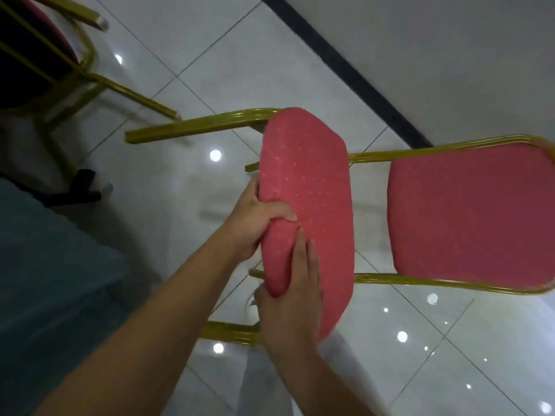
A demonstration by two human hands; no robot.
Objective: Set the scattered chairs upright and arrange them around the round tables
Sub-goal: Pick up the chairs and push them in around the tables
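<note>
Righting a toppled red-cushioned, gold-framed metal chair [306, 190], which lies on its back on the glossy white tiled floor [210, 70].
Left hand [255, 220] and right hand [288, 310] have their fingers clamped round the seat's front edge. The next move likely calls for swinging it onto its legs, clear of the second gold-framed chair [60, 70] beyond. No readable writing.

The left forearm [168, 295] and right forearm [309, 379] are bare to the picture's edge. Left of the red chair [306, 205], plain, soft teal cloth [54, 265] covers the person's body, darker in its folds.
</note>
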